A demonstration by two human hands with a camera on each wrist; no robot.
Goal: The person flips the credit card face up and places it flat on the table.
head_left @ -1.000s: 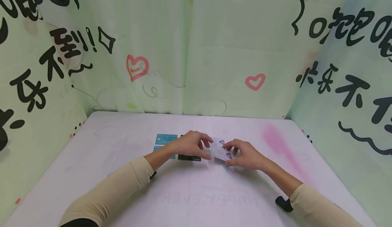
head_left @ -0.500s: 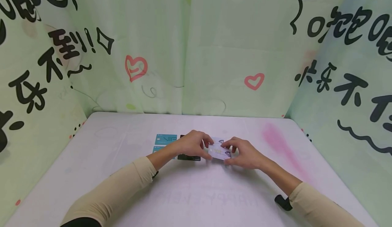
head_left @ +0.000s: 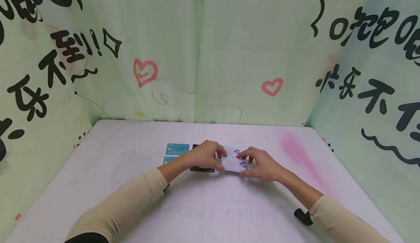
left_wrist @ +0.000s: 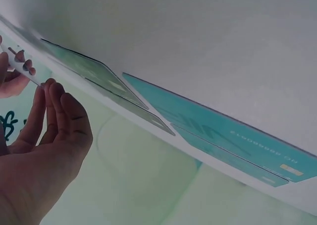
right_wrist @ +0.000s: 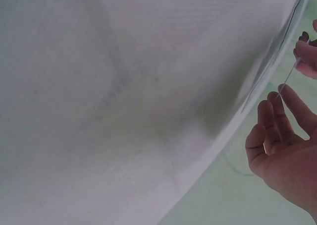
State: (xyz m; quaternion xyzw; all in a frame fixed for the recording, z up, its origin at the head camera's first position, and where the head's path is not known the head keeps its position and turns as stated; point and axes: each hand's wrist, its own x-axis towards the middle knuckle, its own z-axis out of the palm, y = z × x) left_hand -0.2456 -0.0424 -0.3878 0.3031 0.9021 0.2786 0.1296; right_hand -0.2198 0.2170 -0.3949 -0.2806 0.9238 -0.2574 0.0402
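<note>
A white VIP card (head_left: 233, 165) with gold lettering and a small dark figure is pinched between my two hands. My left hand (head_left: 206, 155) has thumb and fingertips at its left edge. At the right edge, thumb and fingers of my right hand (head_left: 262, 165) hold it. Seen edge-on in the right wrist view, the card (right_wrist: 288, 78) stands off the table as a thin line spanning both hands. Just behind it lies a second white card (head_left: 232, 150), partly covered by the fingers.
Left of the white cards lie black cards (head_left: 201, 169), partly under my left forearm. Farther left are two teal VIP cards (head_left: 177, 149), one behind the other, on the white table (head_left: 203, 206). A green printed curtain (head_left: 229, 53) closes off the back and sides.
The held white card has turned from a slant to nearly level and shifted slightly left; the left fingers now sit at its left edge. The right hand has hardly moved.
</note>
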